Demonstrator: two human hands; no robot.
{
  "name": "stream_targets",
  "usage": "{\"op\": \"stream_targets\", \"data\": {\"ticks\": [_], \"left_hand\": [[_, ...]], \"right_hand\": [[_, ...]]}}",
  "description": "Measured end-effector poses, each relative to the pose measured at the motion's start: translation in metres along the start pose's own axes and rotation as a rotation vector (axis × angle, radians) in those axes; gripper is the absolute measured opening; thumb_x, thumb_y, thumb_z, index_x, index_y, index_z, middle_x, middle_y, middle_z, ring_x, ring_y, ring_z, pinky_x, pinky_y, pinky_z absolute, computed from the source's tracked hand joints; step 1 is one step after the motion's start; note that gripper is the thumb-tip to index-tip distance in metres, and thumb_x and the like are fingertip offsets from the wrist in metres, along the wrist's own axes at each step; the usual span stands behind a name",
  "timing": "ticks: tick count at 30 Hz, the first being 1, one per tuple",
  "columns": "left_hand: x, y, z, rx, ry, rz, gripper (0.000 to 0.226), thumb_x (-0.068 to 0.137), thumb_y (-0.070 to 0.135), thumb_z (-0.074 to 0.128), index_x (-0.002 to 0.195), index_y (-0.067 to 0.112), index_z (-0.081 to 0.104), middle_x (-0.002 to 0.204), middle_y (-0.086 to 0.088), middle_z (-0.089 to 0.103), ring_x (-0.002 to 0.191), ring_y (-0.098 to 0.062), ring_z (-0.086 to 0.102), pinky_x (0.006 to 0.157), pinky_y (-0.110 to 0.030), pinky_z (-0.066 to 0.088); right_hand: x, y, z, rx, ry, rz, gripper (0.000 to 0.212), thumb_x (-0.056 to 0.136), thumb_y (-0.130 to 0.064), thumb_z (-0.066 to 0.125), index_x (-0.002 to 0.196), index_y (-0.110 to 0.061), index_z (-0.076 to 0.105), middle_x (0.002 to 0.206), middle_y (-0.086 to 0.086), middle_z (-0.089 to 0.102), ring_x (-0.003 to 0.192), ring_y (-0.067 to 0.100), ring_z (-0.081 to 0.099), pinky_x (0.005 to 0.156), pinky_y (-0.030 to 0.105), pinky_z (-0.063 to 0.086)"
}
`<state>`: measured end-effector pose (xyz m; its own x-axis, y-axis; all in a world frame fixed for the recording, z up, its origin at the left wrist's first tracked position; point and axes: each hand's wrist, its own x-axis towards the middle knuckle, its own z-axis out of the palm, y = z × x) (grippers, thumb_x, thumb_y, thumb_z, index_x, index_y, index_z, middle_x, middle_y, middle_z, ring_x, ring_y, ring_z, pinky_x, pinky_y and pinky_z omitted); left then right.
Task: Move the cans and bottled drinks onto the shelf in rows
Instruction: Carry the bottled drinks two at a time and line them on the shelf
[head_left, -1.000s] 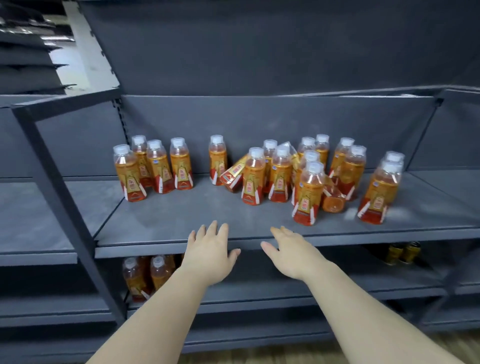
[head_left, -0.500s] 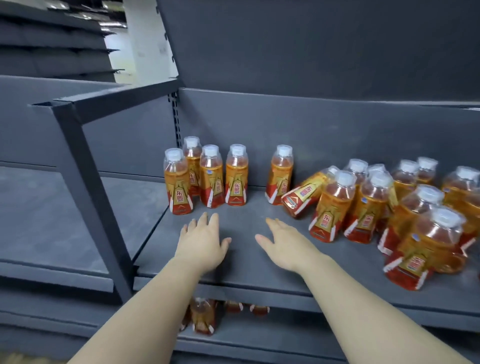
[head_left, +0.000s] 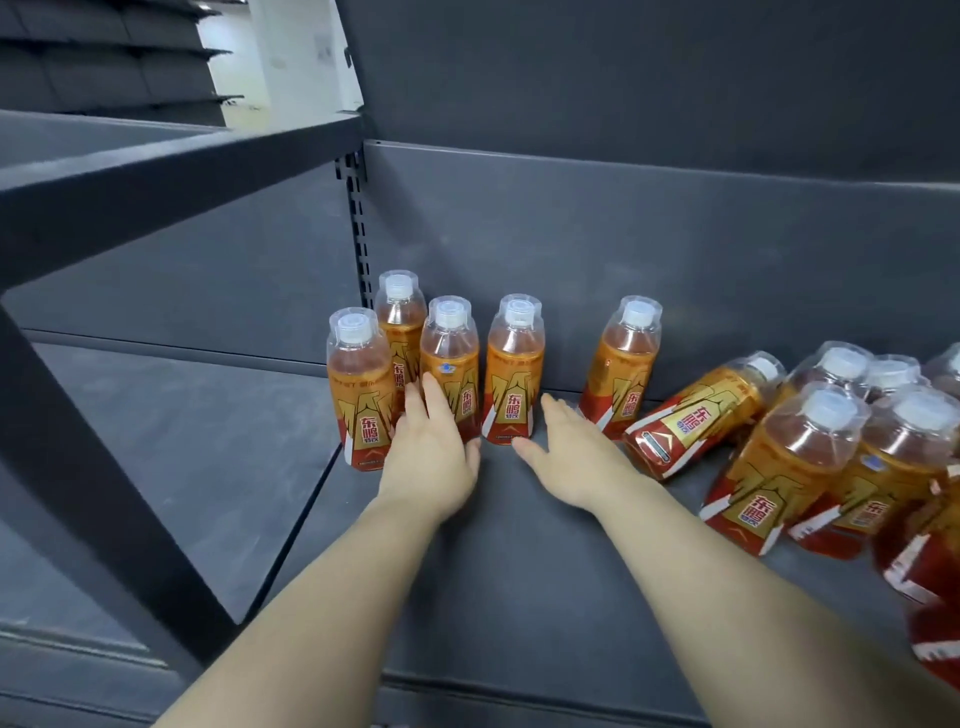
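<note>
Your left hand (head_left: 428, 460) and right hand (head_left: 574, 460) reach among orange bottles (head_left: 623, 364) on a grey shelf (head_left: 519, 582).
Both are relaxed, fingers straight, holding nothing; the left overlaps one upright bottle (head_left: 449, 353).

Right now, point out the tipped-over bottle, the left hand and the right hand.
tipped-over bottle (head_left: 693, 418): head view, on its label.
left hand (head_left: 428, 449): head view, back of the hand.
right hand (head_left: 571, 453): head view, back of the hand.

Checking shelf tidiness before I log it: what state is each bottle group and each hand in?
Five left bottles, upright, capped.
Tipped bottle, lying over, capped.
Right cluster, standing, capped, bunched without rows.
Left hand, open, fingers straight in front of the left bottles.
Right hand, open, holding nothing.
</note>
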<state>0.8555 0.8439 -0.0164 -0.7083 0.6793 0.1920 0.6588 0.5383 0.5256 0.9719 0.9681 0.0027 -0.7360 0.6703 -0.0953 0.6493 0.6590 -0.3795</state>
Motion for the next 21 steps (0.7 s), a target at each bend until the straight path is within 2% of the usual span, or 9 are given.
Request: {"op": "stream_targets", "data": {"ticks": [3, 5, 10, 16, 21], "left_hand": [[0.012, 0.005, -0.002, -0.126, 0.037, -0.079, 0.100, 0.093, 0.035, 0.063, 0.156, 0.008, -0.010, 0.161, -0.015, 0.014, 0.137, -0.035, 0.039, 0.110, -0.044, 0.038], [0.020, 0.009, -0.003, -0.220, 0.058, -0.134, 0.102, 0.093, 0.035, 0.064, 0.156, 0.011, -0.012, 0.161, -0.014, 0.016, 0.137, -0.036, 0.040, 0.109, -0.044, 0.037], [0.039, 0.012, -0.003, -0.379, 0.069, -0.208, 0.106, 0.088, 0.034, 0.072, 0.157, 0.016, -0.008, 0.158, -0.013, 0.025, 0.137, -0.032, 0.041, 0.110, -0.045, 0.039], [0.052, 0.012, 0.004, -0.469, 0.125, -0.251, 0.095, 0.081, 0.031, 0.080, 0.150, 0.015, 0.017, 0.141, -0.010, 0.046, 0.125, -0.031, 0.052, 0.103, -0.048, 0.046], [0.053, 0.011, 0.006, -0.458, 0.157, -0.245, 0.083, 0.083, 0.029, 0.078, 0.145, 0.016, 0.024, 0.137, -0.008, 0.049, 0.121, -0.030, 0.054, 0.100, -0.044, 0.047]], "right_hand": [[0.018, -0.003, 0.001, 0.084, 0.031, 0.045, 0.089, 0.097, -0.054, 0.053, 0.160, -0.019, 0.002, 0.166, 0.005, 0.019, 0.149, 0.029, 0.026, 0.117, 0.047, 0.032], [0.030, -0.005, 0.003, 0.163, 0.068, 0.072, 0.094, 0.091, -0.057, 0.060, 0.159, -0.022, 0.005, 0.162, 0.006, 0.029, 0.143, 0.030, 0.038, 0.110, 0.051, 0.041], [0.050, -0.015, 0.005, 0.335, 0.156, 0.100, 0.099, 0.083, -0.052, 0.072, 0.155, -0.020, 0.012, 0.148, 0.007, 0.044, 0.129, 0.029, 0.051, 0.101, 0.050, 0.049], [0.063, -0.025, 0.014, 0.557, 0.236, 0.139, 0.077, 0.080, -0.037, 0.080, 0.137, -0.021, 0.030, 0.127, 0.003, 0.055, 0.110, 0.023, 0.058, 0.083, 0.036, 0.050], [0.064, -0.026, 0.018, 0.621, 0.272, 0.129, 0.068, 0.080, -0.036, 0.081, 0.126, -0.025, 0.033, 0.121, 0.000, 0.057, 0.107, 0.022, 0.059, 0.082, 0.035, 0.050]]}}
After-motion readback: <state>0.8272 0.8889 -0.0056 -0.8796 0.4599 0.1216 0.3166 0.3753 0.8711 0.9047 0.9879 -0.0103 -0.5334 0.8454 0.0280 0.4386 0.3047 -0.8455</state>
